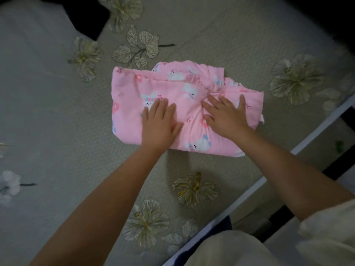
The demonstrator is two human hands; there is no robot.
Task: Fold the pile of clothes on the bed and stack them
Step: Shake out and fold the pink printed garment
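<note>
The pink garment [184,110], printed with little white rabbits and flowers, lies folded into a thick bundle in the middle of the bed [57,121], a bit toward the near edge. Its top layers bunch and pucker toward the far right corner, so the fold is not yet flat. It looks soft, light and limp, the kind of cloth that slumps if lifted by one corner; I'd say it is best taken from underneath along the two short sides, or with flat palms sliding in beneath the near fold, so the layers stay together.

The left hand [160,123] rests flat on the left half of the bundle, fingers [163,107] straight and spread, pressing down and gripping nothing. The right hand [226,114] lies flat on the right half the same way, fingers splayed, with wrinkles gathering just ahead of them.

Around the bundle the floral bedspread is open on the left and beyond it, giving plenty of room to slide or set the bundle down. The bed's pale edge [278,166] runs diagonally close by on the right, near the bundle's right end, so a push that way could tip it off. A dark shape [86,16] sits at the far left corner; I cannot tell what it is.
</note>
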